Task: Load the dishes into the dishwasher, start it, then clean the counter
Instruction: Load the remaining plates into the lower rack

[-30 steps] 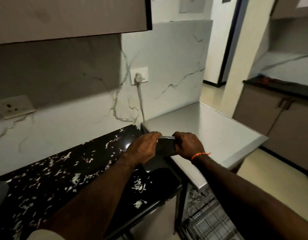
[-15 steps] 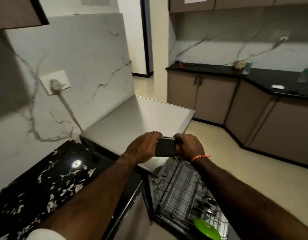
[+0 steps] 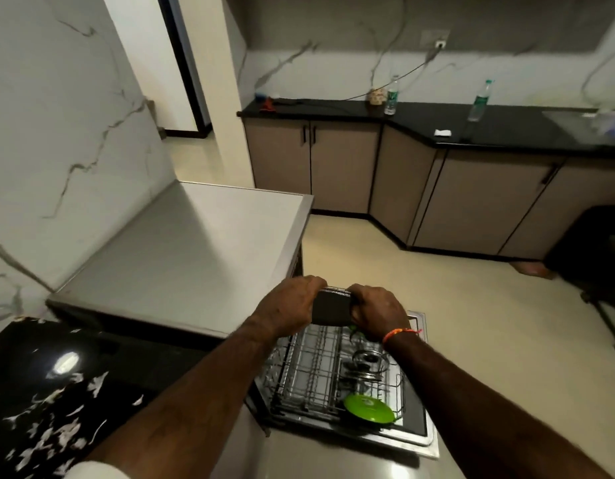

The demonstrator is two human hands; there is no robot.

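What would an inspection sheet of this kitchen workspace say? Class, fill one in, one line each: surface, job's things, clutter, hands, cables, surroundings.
Surface: black speckled counter with a light glare; grey dishwasher top beside it.
Job's things: open dishwasher rack holding a green plate and steel utensils; dark flat object, identity unclear.
Clutter: two bottles and a white scrap on the far counter.
Hands: left hand and right hand both grip the dark object above the rack.
Cables: one cable runs from the far wall socket.
Surroundings: beige cabinets, marble-look walls, doorway.
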